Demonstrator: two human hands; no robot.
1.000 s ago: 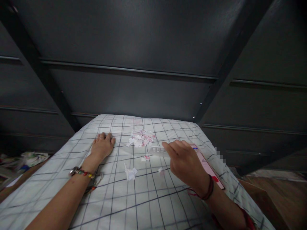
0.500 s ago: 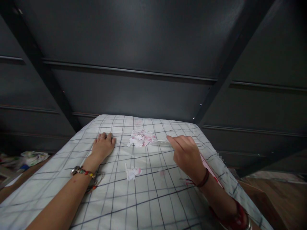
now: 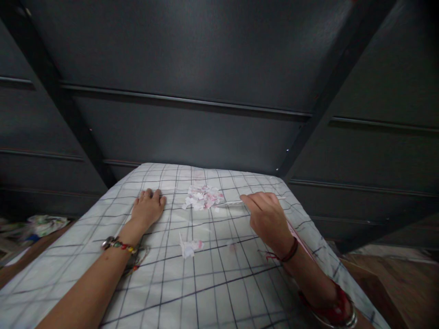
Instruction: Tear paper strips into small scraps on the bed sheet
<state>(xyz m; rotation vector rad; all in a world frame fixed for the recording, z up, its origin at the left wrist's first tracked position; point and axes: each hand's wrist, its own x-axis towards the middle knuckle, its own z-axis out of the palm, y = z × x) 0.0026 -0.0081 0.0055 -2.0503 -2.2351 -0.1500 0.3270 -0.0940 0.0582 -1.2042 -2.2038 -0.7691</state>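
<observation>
My right hand is closed around a thin, flat whitish strip that looks like a ruler, seen nearly edge-on. The strip's left end reaches the right side of a heap of torn paper scraps, white with pink patches. Its other end sticks out past my knuckles. Palm down on the checked cloth, my left hand rests to the left of the heap, fingers stretched out and holding nothing. Closer to me lies a smaller bunch of scraps.
A dark panelled wall rises right behind the cloth-covered surface. Part of a pink flat thing shows beside my right forearm. Down at the left are cluttered items; a brown wooden edge lies below at the right.
The strip has tilted from showing some of its flat face to nearly edge-on. My right hand has shifted very slightly right; my left hand stays put.
</observation>
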